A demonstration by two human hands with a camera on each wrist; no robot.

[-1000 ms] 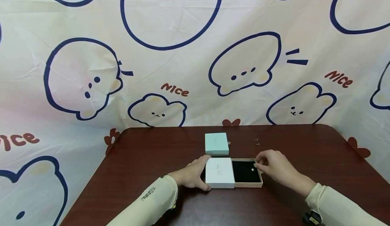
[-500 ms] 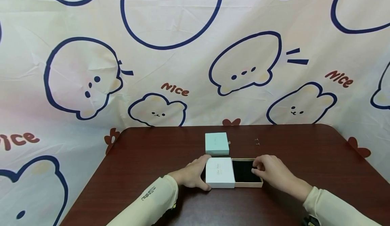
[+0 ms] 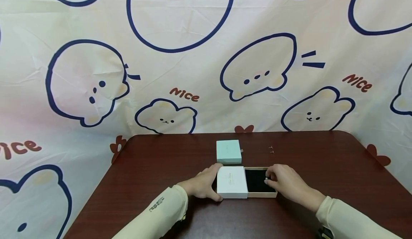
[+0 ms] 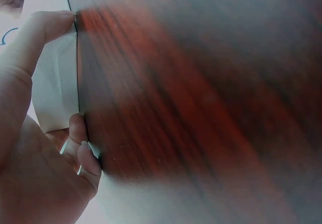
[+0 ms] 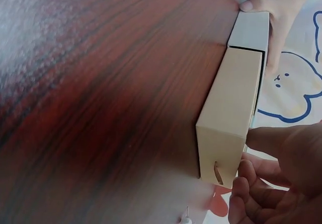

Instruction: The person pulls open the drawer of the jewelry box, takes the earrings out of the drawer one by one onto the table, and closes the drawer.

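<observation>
Moved: the right hand sits further left than a second ago, in over the black lining instead of at the outer edge of the tray.
Table: dark red-brown wood grain, rounded far corners; the table meets a pale backdrop printed with blue-outlined animals, red flowers and the word "nice".
Bead: the small white bead showed plainly on the lining a second ago; now it is a speck at the right fingertips, above the lining's right part.
Right grip: thumb and curled fingers pinch the bead.
Left grip: the left hand clamps the white cover, thumb at the near edge, fingers at the far one, as before.
Box: the tray juts rightward out of the cover, a ribbon tab on its end.
Count: one cover, one tray, one mint box behind, two tiny T-shaped pieces to its right, two hands.
</observation>
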